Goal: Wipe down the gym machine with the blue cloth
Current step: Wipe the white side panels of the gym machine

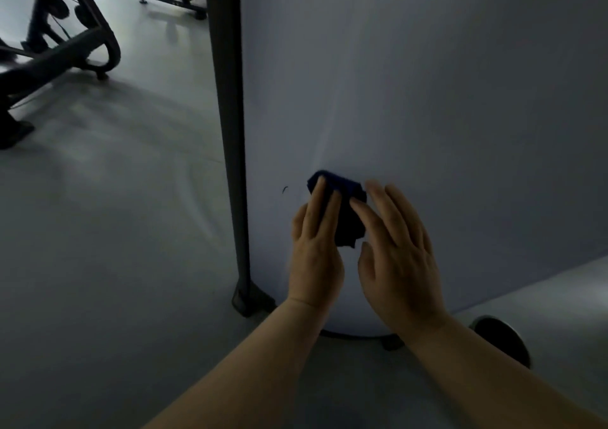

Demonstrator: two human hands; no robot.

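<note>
Both forearms come up from the bottom of the frame, nearest to us, and meet at the pale panel (427, 99) that fills the right half of the picture. We take this smooth, slightly curved sheet to be the shroud of the gym machine, though we cannot make out its upper parts.

Our left hand (314, 251) lies flat, fingers straight and close together, pressing the blue cloth (345, 205) against the panel just below the middle of the frame. Our right hand (399, 254) is spread, its fingers straight; its index finger touches the right edge of the cloth while the rest lie over the bare panel. Neither hand pinches or curls round the cloth; it is held by pressure alone, bunched between them.

As we judge it, the wiping itself is under way, low on the panel. A small dark mark (285, 189) sits just left of the cloth, between it and the dark upright post (230, 132) at centre frame.

Our next move, we think, calls for a sliding stroke to the left under steady flat pressure to take that mark, stopping short of the post, then working over the rest of the panel. With the cloth only pressed, it may slip or bunch.

Other dark machine frames (65, 50) stand on the floor (115, 231) at upper left.
</note>
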